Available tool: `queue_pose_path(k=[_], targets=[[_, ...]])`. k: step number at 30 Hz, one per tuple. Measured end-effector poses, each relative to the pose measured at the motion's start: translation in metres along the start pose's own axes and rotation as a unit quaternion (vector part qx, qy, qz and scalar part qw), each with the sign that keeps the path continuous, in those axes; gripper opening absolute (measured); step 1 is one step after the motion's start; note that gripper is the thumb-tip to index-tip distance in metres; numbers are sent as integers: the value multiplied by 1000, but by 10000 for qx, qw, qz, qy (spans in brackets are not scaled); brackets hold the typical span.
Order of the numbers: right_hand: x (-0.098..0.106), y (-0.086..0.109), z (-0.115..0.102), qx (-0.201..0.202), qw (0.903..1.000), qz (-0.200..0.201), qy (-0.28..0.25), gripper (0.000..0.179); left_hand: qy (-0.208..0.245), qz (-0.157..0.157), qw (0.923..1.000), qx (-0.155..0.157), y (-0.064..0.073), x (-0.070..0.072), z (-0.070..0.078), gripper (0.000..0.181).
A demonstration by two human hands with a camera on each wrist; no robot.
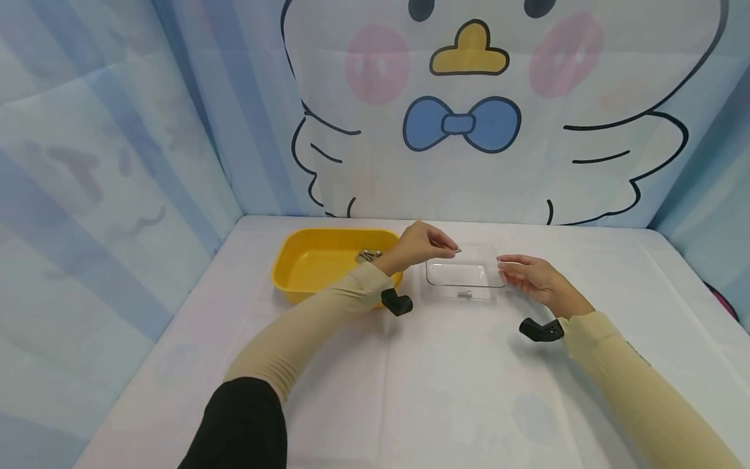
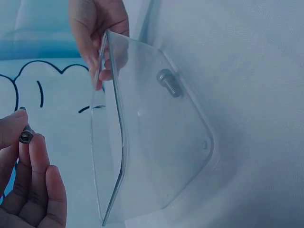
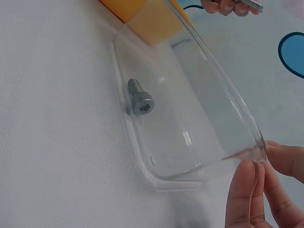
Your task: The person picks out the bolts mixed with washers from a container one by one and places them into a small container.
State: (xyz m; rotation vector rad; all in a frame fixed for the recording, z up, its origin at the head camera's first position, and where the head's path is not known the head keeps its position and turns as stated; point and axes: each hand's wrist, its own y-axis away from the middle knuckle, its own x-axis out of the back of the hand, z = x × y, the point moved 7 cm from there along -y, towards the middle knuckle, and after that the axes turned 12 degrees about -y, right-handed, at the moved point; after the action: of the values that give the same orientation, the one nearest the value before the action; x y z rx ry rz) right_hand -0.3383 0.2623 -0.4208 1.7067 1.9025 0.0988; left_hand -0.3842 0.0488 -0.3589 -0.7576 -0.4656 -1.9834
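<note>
My left hand [image 1: 418,246] pinches a small metal socket-head bolt [image 2: 26,136] between thumb and fingers, above the left part of a clear plastic box [image 1: 457,285]. With thumb and fingertips, my right hand [image 1: 536,279] grips the box's rim at its right side, as the right wrist view shows closely. Inside the box one socket-head bolt [image 3: 140,98] lies on its side. To the left stands a yellow basin [image 1: 282,264] with several metal bolts [image 1: 369,255] at its right end, partly hidden behind my left wrist.
A white cloth covers the table [image 1: 445,391]. Behind it hangs a backdrop [image 1: 463,182] with a cartoon figure, and a blue-and-white curtain [image 1: 117,163] borders the left side. The basin stands close beside the box.
</note>
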Motion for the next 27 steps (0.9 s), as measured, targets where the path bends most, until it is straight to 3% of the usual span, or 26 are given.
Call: queue_pose_path(k=[9, 27], targets=[[2, -2, 1, -5, 10000, 38, 77, 30, 81, 68, 9999, 27, -4, -12, -4, 12], [0, -1, 1, 1, 10000, 6, 35, 25, 141, 230, 9996, -67, -2, -15, 2, 12]])
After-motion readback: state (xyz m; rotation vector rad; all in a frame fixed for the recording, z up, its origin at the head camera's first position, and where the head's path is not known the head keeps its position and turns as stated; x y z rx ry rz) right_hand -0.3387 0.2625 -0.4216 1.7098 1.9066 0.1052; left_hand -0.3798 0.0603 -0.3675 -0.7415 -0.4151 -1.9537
